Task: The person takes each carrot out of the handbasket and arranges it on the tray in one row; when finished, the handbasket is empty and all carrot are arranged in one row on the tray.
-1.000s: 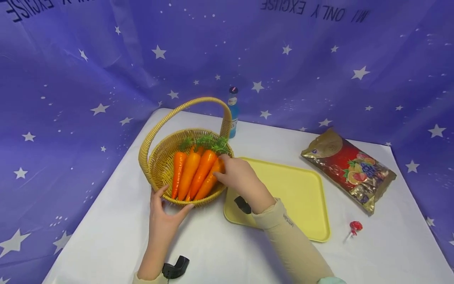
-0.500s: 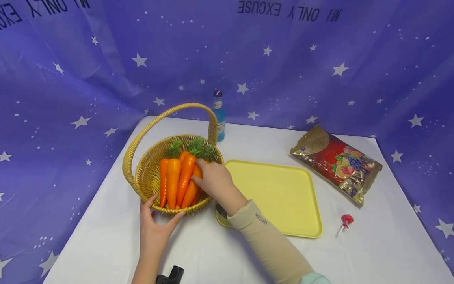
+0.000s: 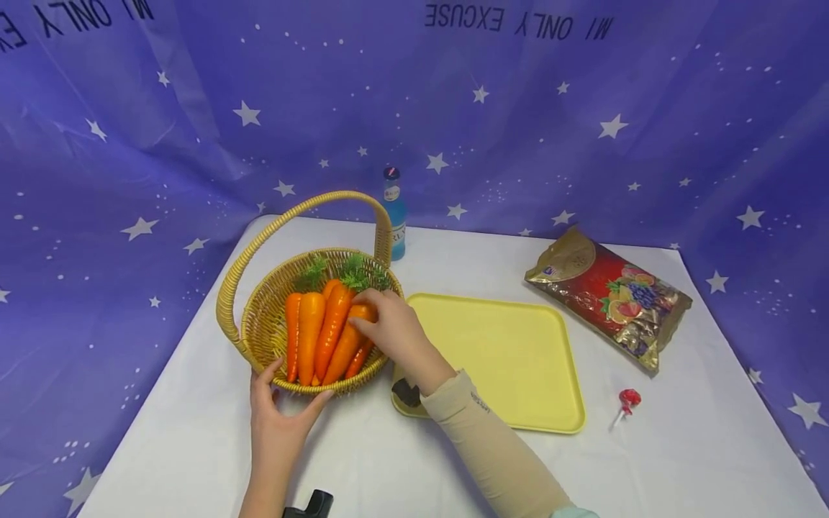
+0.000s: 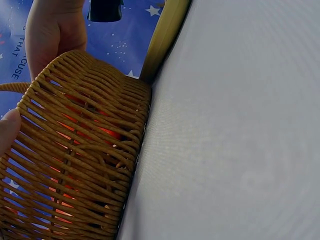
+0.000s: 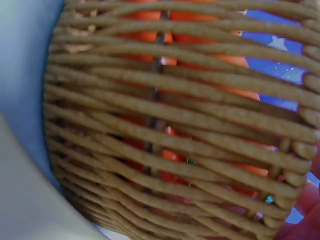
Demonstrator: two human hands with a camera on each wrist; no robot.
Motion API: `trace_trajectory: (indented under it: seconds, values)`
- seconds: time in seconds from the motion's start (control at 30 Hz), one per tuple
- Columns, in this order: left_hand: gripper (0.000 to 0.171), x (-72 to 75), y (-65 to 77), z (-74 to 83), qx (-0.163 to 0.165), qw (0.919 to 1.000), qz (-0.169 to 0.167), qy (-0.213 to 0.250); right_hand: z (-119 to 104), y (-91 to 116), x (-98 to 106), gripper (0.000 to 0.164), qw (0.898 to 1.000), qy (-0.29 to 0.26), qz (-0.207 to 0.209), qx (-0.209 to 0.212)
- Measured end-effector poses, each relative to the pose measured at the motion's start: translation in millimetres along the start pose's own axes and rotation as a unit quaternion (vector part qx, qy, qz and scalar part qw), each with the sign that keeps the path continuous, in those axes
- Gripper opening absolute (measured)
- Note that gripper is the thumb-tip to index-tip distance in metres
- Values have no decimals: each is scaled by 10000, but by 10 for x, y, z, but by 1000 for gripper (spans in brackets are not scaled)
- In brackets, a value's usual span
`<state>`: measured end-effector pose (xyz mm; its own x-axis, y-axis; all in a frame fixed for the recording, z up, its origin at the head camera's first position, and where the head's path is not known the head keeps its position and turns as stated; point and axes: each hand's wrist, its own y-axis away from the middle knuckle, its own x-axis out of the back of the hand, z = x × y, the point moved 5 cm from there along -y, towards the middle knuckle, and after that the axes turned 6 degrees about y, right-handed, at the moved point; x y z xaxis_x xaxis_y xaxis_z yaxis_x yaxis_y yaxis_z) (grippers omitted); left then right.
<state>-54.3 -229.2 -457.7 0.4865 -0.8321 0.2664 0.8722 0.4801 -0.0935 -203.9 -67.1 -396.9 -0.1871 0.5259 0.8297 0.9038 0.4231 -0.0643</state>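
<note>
A yellow wicker basket [image 3: 262, 327] with a tall arched handle stands on the table's left side. Several orange carrots [image 3: 311, 324] with green tops lie together in it. My left hand [image 3: 278, 417] holds the basket's near rim, fingers at the rim and thumb against the outer wall; in the left wrist view that thumb [image 4: 9, 131] lies on the weave. Reaching over the right rim, my right hand [image 3: 398, 327] pinches a carrot [image 3: 350, 345] near its thick end, between thumb and fingers. Its other fingertips are hidden. The basket's woven wall fills most of the right wrist view.
A yellow tray [image 3: 499, 360] lies right of the basket, under my right forearm. Behind the basket stands a blue bottle [image 3: 396, 223]. Farther right are a red and gold candy bag [image 3: 612, 298] and a red lollipop [image 3: 629, 399]. A purple star-printed cloth [image 3: 518, 144] hangs behind.
The head view has shifted, so everything appears farther left. My right hand stays at the right-hand carrots, and another carrot beneath it shows more now. My left hand keeps its hold on the rim.
</note>
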Motion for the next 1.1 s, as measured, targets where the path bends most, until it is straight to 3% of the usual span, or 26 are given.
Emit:
trace_trajectory:
  seconds: [0.3,0.6,0.73,0.9,1.1]
  values:
    - [92,-11,-10,-21,-60,10000,32,-46,94,21,115,36,9910,-1300,262,-156]
    - [92,-8,0,-1,-34,10000,12,-4,280,98,441,37,9663,-2476,651,-277]
    - [93,-13,4,6,-17,10000,-13,8,401,177,656,36,9626,-2577,797,-268]
    - [93,-14,9,5,-40,10000,-11,20,600,260,884,35,9650,-2511,722,-222]
    - [93,-15,9,-2,-17,10000,-32,8,900,289,875,34,9725,-2271,219,-461]
